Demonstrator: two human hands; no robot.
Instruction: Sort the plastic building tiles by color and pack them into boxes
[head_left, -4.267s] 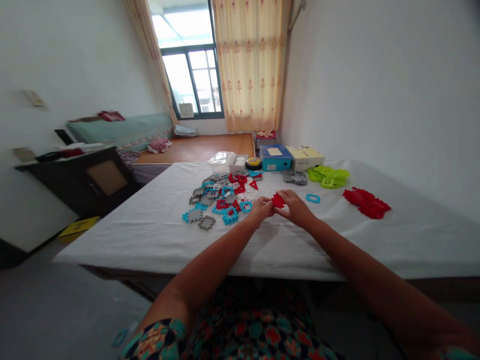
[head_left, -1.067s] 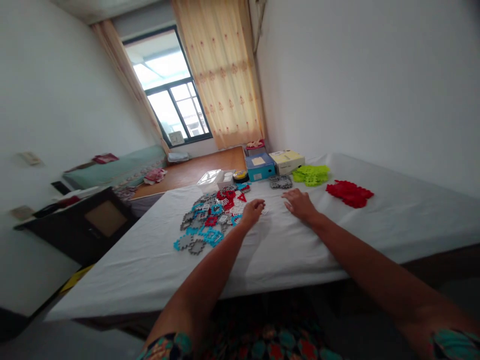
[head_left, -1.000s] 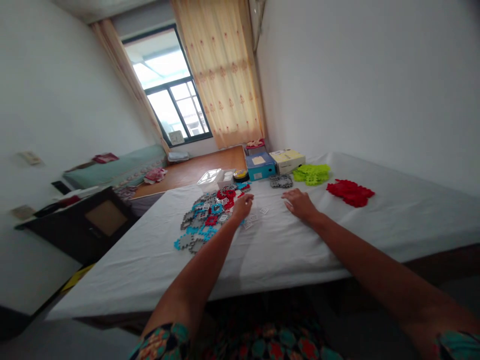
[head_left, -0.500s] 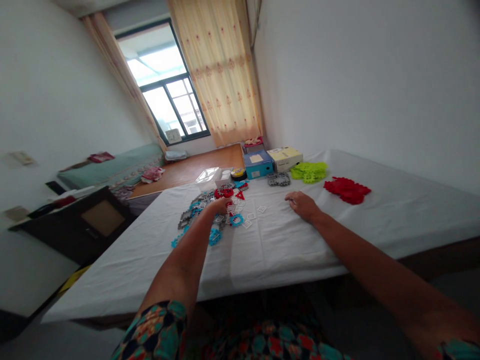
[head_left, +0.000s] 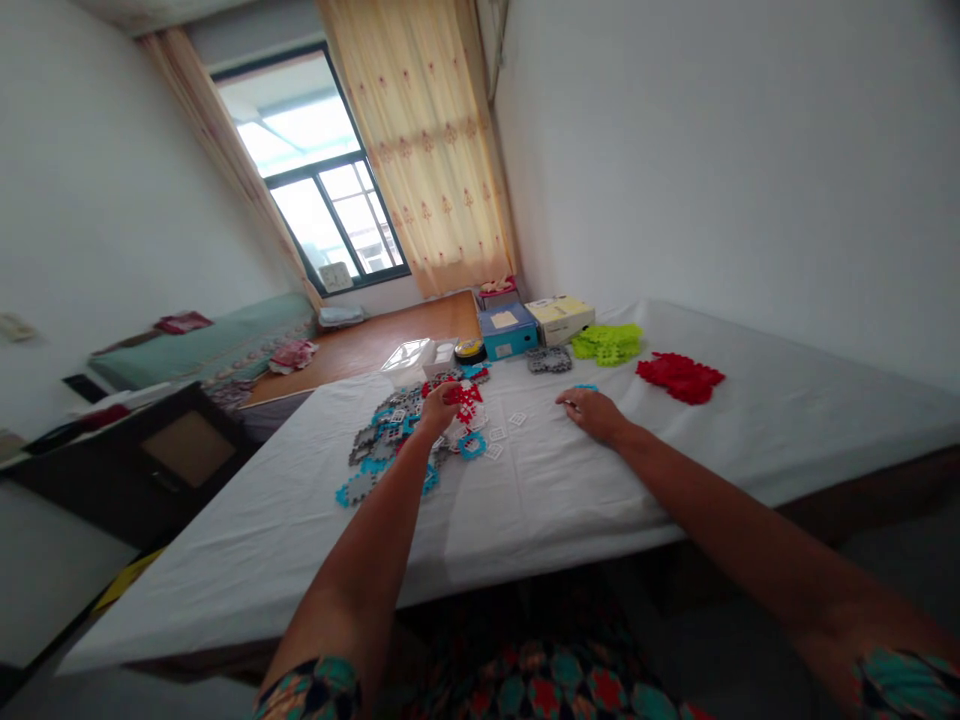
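Note:
My left hand (head_left: 439,408) is pinched on a red toothed plastic building piece (head_left: 469,400), held over the right side of a mixed pile. Grey, blue and red interlocking pieces (head_left: 375,435) make up that pile, partly covered by my left forearm. A blue ring-like piece (head_left: 472,445) and several thin white square frames (head_left: 496,433) lie by its right edge. Farther right, my right hand (head_left: 594,412) rests low over the cloth with its fingers curled. A blue piece (head_left: 586,387) shows just behind its knuckles, mostly hidden; what the fingertips hold is unclear.
Sorted by colour, grey pieces (head_left: 549,360), lime-green pieces (head_left: 607,344) and red pieces (head_left: 679,377) lie at the back right. A blue box (head_left: 508,330), a yellow box (head_left: 560,320), a clear plastic container (head_left: 407,360) and a tape roll (head_left: 470,351) stand along the far edge.
My left hand has lifted a red piece from the pile. A bit of blue now shows behind my right hand, which stays nearly in place. The whole view has shifted slightly.

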